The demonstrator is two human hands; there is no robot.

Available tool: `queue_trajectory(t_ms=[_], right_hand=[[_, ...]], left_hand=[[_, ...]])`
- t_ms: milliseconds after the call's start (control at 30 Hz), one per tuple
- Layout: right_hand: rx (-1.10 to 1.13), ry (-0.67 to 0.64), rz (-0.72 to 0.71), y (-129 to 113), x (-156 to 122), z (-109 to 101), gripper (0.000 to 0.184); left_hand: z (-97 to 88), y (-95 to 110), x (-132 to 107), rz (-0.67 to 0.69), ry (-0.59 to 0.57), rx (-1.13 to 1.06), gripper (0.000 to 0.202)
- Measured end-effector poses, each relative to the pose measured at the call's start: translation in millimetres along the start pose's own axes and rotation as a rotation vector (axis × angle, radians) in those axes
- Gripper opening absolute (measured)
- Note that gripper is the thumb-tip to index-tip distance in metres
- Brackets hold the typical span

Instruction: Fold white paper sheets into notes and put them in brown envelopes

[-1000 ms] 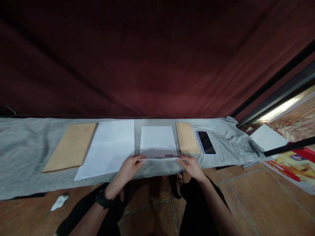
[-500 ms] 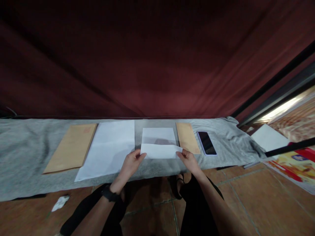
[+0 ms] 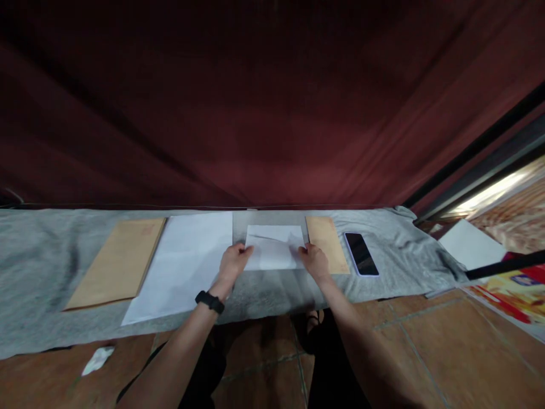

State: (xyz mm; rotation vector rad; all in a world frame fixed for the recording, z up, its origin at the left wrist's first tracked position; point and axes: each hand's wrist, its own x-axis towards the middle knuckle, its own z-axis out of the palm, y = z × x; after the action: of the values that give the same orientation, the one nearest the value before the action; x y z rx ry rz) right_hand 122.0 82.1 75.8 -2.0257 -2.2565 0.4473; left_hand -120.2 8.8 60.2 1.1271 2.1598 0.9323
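A white sheet of paper [image 3: 275,250] lies folded over on the grey cloth [image 3: 51,267]. My left hand [image 3: 233,262] pinches its left edge. My right hand [image 3: 313,260] pinches its right edge. The folded flap reaches near the sheet's far edge. Left of it lies a larger white sheet [image 3: 187,264]. A small brown envelope [image 3: 327,244] lies just right of my right hand.
A large brown envelope [image 3: 117,261] lies at the left on the cloth. A dark phone [image 3: 361,253] rests right of the small envelope. More paper [image 3: 470,243] and a colourful print [image 3: 517,289] lie at the far right. A crumpled scrap [image 3: 97,359] sits on the tiled floor.
Both hands lifted the near edge of the white sheet and carried it away from me, folding the sheet over itself. The view shifted slightly forward.
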Motion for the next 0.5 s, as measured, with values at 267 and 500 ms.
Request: queue_trajectory(t_ms=[267,500], right_hand=[[-0.069,0.043,0.05,-9.7,13.0,8.4,0.032],[-0.084,0.137,0.048,-19.1,22.3,15.1,0.035]], left_hand=[[10.0,-8.6,16.5,-0.046,0.023,-0.122,0.034],[13.8,-7.9,11.9,-0.047,-0.004,-0.194,0.036]])
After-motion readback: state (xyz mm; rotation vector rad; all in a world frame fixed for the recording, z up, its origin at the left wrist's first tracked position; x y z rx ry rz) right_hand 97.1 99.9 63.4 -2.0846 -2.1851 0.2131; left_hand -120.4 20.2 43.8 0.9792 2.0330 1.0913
